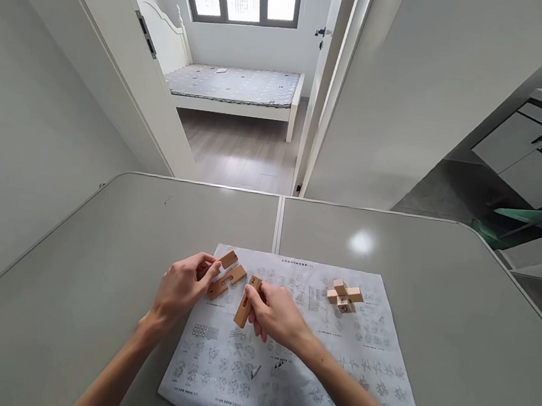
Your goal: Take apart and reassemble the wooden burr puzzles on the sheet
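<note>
My left hand [182,289] is closed, thumb and fingers pinching a wooden puzzle piece [228,260] whose near part is hidden by the fingers. Just below that piece is a notched wooden puzzle piece [237,274], close to the left fingertips; whether they touch it I cannot tell. My right hand [278,314] grips a slotted wooden puzzle piece marked 2 [241,312], tilted with its numbered end away from me. Further right, an interlocked wooden cross puzzle [344,298] of lighter wood sits on the printed sheet [296,404].
Diagrams cover the sheet, which lies on a grey table [96,260] with a seam down its middle. Past the far edge, a doorway opens onto a room with a bed [236,87]. White cabinets [529,146] stand beyond the wall at right.
</note>
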{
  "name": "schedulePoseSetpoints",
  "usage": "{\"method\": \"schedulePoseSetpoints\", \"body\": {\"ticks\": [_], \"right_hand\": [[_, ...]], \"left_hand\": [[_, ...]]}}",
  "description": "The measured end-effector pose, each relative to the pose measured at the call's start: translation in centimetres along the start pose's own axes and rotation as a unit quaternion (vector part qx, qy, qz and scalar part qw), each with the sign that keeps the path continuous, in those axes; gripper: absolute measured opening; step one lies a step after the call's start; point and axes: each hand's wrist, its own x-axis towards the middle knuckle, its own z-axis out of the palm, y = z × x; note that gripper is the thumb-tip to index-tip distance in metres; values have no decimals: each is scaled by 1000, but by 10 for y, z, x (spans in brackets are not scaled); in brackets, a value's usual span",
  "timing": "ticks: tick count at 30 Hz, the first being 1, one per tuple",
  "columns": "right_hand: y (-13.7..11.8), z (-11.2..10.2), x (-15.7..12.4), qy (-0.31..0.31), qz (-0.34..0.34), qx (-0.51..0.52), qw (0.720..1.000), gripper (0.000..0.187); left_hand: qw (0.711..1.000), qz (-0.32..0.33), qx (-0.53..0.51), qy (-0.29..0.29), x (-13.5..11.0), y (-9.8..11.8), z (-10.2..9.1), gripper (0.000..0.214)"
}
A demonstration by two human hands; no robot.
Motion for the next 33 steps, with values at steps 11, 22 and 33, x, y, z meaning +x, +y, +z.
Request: {"method": "schedulePoseSetpoints", "body": {"ticks": [11, 22, 33], "right_hand": [[-15, 6, 15, 10, 33, -123, 992, 72], [-31, 7, 14, 22, 73, -227, 971, 70], [-33, 7, 22, 14, 78, -186, 979, 67]], "left_hand": [[995, 54, 15, 81, -4, -8, 15, 40], [991, 37, -87, 96, -4, -11, 11, 38], [987, 18, -114, 113, -3, -14, 11, 37]]}}
